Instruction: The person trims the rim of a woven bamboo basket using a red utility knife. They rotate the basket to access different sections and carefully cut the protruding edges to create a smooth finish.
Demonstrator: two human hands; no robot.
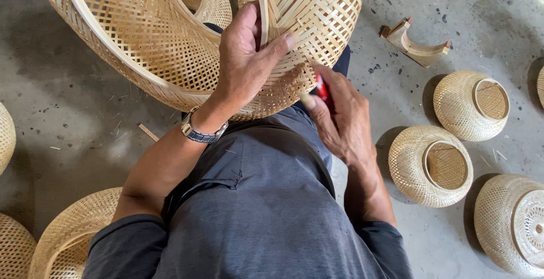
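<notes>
Grey shirt (266, 222); left hand (243, 63) grips basket (170, 46) (woven).

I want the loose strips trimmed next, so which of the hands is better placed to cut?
The right hand, probably: it holds a red-handled tool against the woven bamboo basket, while the left hand grips the basket's wall, steadying it.

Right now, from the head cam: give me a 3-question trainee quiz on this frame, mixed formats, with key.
1. True or false: the left hand grips the large woven bamboo piece.
2. What colour is the small tool in the right hand?
3. The wristwatch is on: A) left wrist B) right wrist C) the floor.

Key: 1 true; 2 red; 3 A.
</notes>
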